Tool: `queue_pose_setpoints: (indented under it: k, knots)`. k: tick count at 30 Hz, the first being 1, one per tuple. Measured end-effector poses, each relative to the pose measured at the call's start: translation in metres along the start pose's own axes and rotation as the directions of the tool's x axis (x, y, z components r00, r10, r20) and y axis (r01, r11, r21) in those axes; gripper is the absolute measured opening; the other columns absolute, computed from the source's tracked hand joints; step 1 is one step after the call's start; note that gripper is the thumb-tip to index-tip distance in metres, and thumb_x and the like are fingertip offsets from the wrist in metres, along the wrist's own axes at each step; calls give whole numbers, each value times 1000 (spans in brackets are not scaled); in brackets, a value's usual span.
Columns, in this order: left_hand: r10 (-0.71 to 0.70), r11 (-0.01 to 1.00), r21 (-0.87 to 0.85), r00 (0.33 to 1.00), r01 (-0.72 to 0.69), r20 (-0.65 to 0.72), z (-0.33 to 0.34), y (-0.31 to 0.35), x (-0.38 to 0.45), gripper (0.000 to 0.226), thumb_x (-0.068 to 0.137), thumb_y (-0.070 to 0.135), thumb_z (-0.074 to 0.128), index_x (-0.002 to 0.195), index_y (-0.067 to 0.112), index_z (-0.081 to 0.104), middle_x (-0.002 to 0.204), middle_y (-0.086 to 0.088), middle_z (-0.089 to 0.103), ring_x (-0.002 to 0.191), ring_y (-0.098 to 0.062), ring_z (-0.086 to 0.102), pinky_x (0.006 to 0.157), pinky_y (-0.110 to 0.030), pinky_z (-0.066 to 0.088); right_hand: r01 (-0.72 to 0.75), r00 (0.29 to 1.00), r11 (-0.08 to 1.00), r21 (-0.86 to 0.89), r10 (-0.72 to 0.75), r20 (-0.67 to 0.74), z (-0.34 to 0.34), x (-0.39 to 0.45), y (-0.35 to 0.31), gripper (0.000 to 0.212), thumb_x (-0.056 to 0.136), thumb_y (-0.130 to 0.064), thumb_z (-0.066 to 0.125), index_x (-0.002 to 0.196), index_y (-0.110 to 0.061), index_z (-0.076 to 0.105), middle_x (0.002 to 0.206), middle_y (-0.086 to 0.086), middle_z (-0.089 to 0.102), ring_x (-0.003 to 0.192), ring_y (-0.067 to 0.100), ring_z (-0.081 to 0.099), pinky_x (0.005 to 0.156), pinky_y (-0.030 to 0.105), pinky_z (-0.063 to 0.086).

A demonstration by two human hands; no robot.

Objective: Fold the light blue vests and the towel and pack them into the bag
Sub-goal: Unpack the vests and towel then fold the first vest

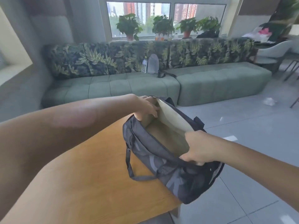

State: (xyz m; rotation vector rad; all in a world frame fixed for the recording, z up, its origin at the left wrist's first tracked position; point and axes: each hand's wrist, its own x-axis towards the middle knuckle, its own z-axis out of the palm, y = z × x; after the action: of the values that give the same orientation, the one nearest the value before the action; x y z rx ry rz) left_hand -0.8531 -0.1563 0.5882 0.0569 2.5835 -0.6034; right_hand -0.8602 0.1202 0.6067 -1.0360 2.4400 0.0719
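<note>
The left grip curls over the far end of the bag, fingers hooked on the rim there and pinching it. The right grip pinches the near end of the same rim, thumb on the inner side and fingers wrapped round the outer fabric. Between the two grips the mouth of the bag gapes wide, showing a pale lining and a bare beige bottom. The bag is dark, with a faint grey pattern on the side below the right grip, and it sits at the edge of the wooden desk, its end under the right grip hanging past the desk corner over the tiled floor. A dark carry strap loops down from the bag onto the desk, to the left of the right grip and nearer the camera than the left one. Well beyond the left grip stands a long green sofa with a leaf-print back; a clear water bottle and a grey pouch stand on its seat. Potted plants line the window sill above it.
</note>
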Motion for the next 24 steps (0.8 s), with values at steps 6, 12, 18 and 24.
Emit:
queue_pose_setpoints:
  k: [6, 12, 18, 24]
  knots:
    - [115, 976, 194, 992, -101, -61, -34, 14, 60, 92, 86, 21, 70, 160, 41, 18, 171, 8, -3, 155, -34, 1, 127, -49, 12, -66, 998, 997, -44, 66, -18, 15, 15, 13, 115, 88, -44, 73, 158, -2, -8, 164, 25, 6, 116, 32, 60, 74, 27, 43]
    - [189, 942, 298, 977, -153, -98, -28, 6, 96, 108, 77, 20, 78, 161, 42, 14, 171, 8, -10, 157, -27, -5, 127, -41, 5, -122, 981, 972, 201, 149, -122, 21, 37, 47, 137, 80, -53, 78, 152, -6, -29, 165, 20, -10, 131, 32, 52, 97, 34, 48]
    - [301, 875, 413, 952, -253, -55, 4, 14, 134, 104, 79, 19, 80, 161, 38, 19, 172, 6, -1, 157, -20, -6, 128, -38, 8, -163, 963, 928, 335, 224, -152, 72, 60, 52, 130, 83, -56, 73, 155, -3, -22, 160, 19, 11, 129, 27, 50, 85, 27, 38]
    - [376, 782, 529, 926, -329, 19, 18, 19, 173, 99, 79, 17, 81, 159, 36, 25, 171, 3, -1, 158, -19, -5, 128, -36, 8, -154, 942, 853, 498, 279, -187, 98, 77, 40, 106, 83, -46, 77, 149, -8, 2, 143, 15, 30, 99, 19, 51, 82, 24, 47]
